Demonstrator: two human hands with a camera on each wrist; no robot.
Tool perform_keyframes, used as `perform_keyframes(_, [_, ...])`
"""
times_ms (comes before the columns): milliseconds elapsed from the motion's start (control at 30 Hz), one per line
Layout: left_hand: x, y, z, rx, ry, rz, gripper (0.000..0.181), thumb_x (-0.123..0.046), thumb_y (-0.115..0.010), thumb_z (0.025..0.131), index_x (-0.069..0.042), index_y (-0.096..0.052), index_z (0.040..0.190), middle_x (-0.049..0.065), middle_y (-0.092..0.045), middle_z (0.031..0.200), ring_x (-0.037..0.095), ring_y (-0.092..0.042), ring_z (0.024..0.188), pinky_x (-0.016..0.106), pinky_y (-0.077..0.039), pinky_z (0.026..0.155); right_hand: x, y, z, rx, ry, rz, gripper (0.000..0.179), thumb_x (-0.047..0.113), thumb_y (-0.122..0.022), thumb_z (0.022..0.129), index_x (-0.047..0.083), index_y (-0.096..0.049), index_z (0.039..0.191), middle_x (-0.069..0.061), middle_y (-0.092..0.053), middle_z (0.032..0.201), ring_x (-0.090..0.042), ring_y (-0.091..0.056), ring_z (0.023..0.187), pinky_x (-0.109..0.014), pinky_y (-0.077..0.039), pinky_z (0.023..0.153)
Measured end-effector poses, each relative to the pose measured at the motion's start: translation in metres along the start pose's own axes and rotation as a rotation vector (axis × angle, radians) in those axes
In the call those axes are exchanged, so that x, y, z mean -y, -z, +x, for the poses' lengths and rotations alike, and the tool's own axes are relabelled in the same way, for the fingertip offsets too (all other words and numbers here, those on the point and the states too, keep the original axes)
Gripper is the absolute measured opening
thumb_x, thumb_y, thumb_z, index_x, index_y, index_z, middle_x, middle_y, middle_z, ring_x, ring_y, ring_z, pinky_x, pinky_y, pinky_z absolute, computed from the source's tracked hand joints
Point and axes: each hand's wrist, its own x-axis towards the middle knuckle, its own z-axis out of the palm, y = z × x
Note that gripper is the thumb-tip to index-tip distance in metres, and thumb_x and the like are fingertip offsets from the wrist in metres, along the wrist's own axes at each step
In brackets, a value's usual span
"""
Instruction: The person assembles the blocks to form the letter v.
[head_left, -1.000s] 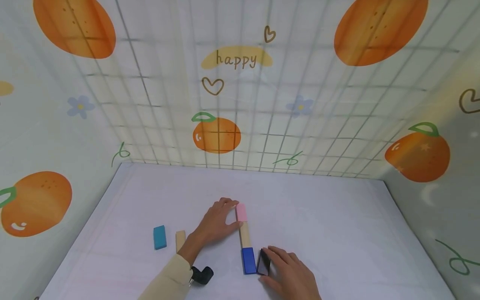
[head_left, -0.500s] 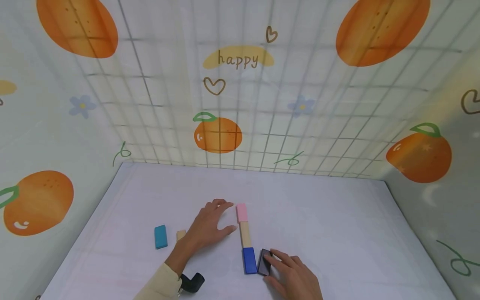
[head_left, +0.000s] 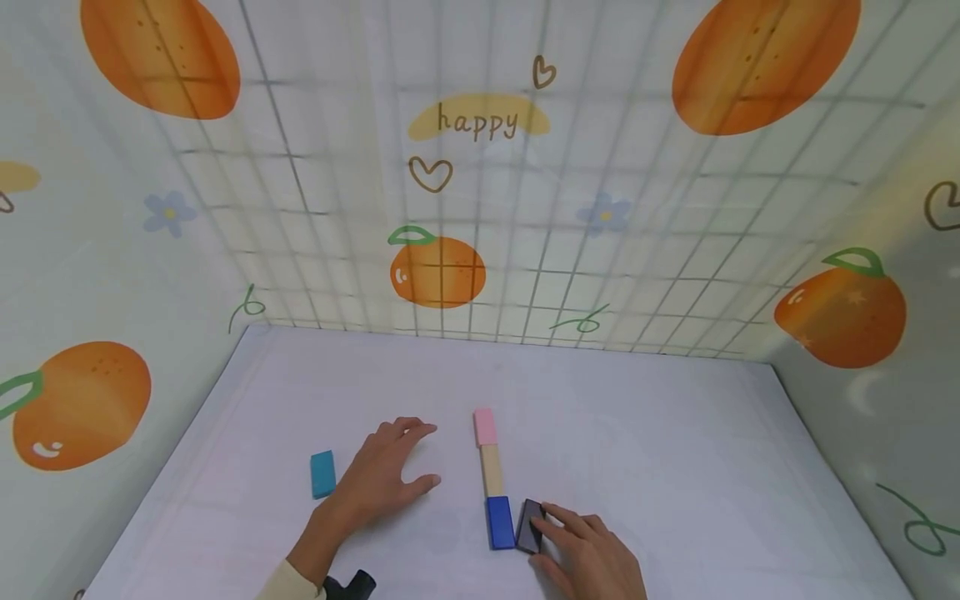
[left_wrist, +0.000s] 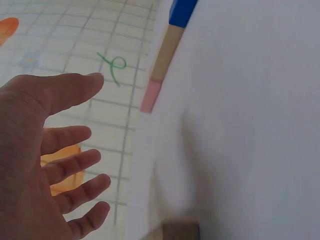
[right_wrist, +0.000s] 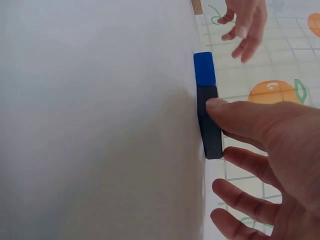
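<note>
My left hand (head_left: 375,475) is in the air above the table, fingers spread and holding nothing; the left wrist view shows its thumb and fingers (left_wrist: 82,162) apart. My right hand (head_left: 592,550) holds a black block (head_left: 528,527) at the table surface, thumb and fingers about it. The black block's near end touches the blue block (head_left: 500,523), and it leans slightly off to the right. Beyond the blue block, a beige wooden block (head_left: 491,471) and a pink block (head_left: 485,427) continue in one line. In the right wrist view the black block (right_wrist: 210,130) adjoins the blue one.
A teal block (head_left: 322,475) lies left of my left hand. Another wooden block (left_wrist: 181,231) shows at the bottom of the left wrist view; the left arm hides it in the head view. A white table (head_left: 697,467) is enclosed by printed fabric walls (head_left: 510,267).
My left hand has left the pink and beige blocks and drawn back to the left, now covering the loose wooden block. The right hand stays at the black block, which has shifted slightly.
</note>
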Motion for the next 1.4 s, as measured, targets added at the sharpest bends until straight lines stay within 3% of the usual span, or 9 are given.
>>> perform_keyframes(167, [0.011, 0.005, -0.014, 0.0, -0.028, -0.01, 0.072, -0.045, -0.079, 0.085, -0.021, -0.052, 0.146, -0.001, -0.05, 0.145, 0.023, -0.047, 0.123, 0.05, -0.042, 0.101, 0.0, 0.0, -0.001, 0.006, 0.002, -0.005, 0.042, 0.047, -0.083, 0.078, 0.03, -0.077, 0.116, 0.011, -0.067, 0.126, -0.011, -0.061, 0.098, -0.024, -0.051, 0.07])
perform_keyframes(333, [0.023, 0.009, -0.025, 0.056, -0.051, -0.012, 0.079, -0.044, -0.083, 0.08, -0.021, -0.05, 0.148, -0.001, -0.046, 0.15, 0.023, -0.045, 0.124, 0.051, -0.041, 0.101, -0.001, -0.001, -0.001, -0.011, -0.006, 0.001, 0.041, 0.045, -0.085, 0.077, 0.03, -0.078, 0.115, 0.012, -0.067, 0.126, -0.01, -0.061, 0.098, -0.022, -0.05, 0.07])
perform_keyframes(533, [0.036, 0.01, -0.033, 0.12, -0.024, 0.007, 0.083, -0.043, -0.083, 0.079, -0.024, -0.046, 0.151, 0.0, -0.043, 0.153, 0.023, -0.044, 0.122, 0.051, -0.041, 0.099, -0.001, -0.001, -0.001, -0.005, -0.012, 0.002, 0.041, 0.045, -0.085, 0.077, 0.031, -0.078, 0.114, 0.013, -0.067, 0.125, -0.009, -0.061, 0.096, -0.021, -0.049, 0.069])
perform_keyframes(767, [0.04, 0.017, -0.041, 0.151, 0.018, -0.018, 0.081, -0.034, -0.084, 0.077, -0.02, -0.049, 0.149, 0.001, -0.045, 0.152, 0.026, -0.043, 0.123, 0.051, -0.046, 0.098, -0.003, -0.002, -0.001, 0.002, -0.001, 0.012, 0.04, 0.043, -0.085, 0.077, 0.031, -0.078, 0.115, 0.012, -0.067, 0.125, -0.009, -0.061, 0.095, -0.02, -0.048, 0.066])
perform_keyframes(1033, [0.048, 0.017, -0.05, 0.069, 0.014, 0.054, 0.084, -0.036, -0.089, 0.071, -0.014, -0.055, 0.144, -0.002, -0.053, 0.144, 0.018, -0.043, 0.103, 0.037, -0.046, 0.081, -0.003, 0.0, -0.001, 0.012, 0.002, 0.011, 0.04, 0.043, -0.085, 0.077, 0.031, -0.078, 0.115, 0.011, -0.067, 0.125, -0.009, -0.061, 0.095, -0.021, -0.049, 0.067])
perform_keyframes(1233, [0.053, 0.016, -0.054, 0.045, 0.051, 0.091, 0.089, -0.045, -0.089, 0.07, -0.012, -0.054, 0.145, 0.001, -0.056, 0.14, 0.019, -0.044, 0.102, 0.04, -0.044, 0.084, -0.002, 0.0, -0.001, 0.037, -0.015, -0.002, 0.041, 0.045, -0.084, 0.077, 0.031, -0.077, 0.115, 0.012, -0.067, 0.126, -0.009, -0.061, 0.095, -0.022, -0.05, 0.069])
perform_keyframes(1400, [0.056, 0.016, -0.057, 0.028, 0.058, 0.099, 0.088, -0.047, -0.089, 0.069, -0.01, -0.057, 0.142, 0.003, -0.058, 0.135, 0.023, -0.047, 0.105, 0.045, -0.044, 0.088, -0.001, 0.0, -0.002, 0.009, -0.016, 0.003, 0.04, 0.045, -0.085, 0.077, 0.032, -0.078, 0.114, 0.013, -0.067, 0.125, -0.008, -0.061, 0.095, -0.021, -0.049, 0.068])
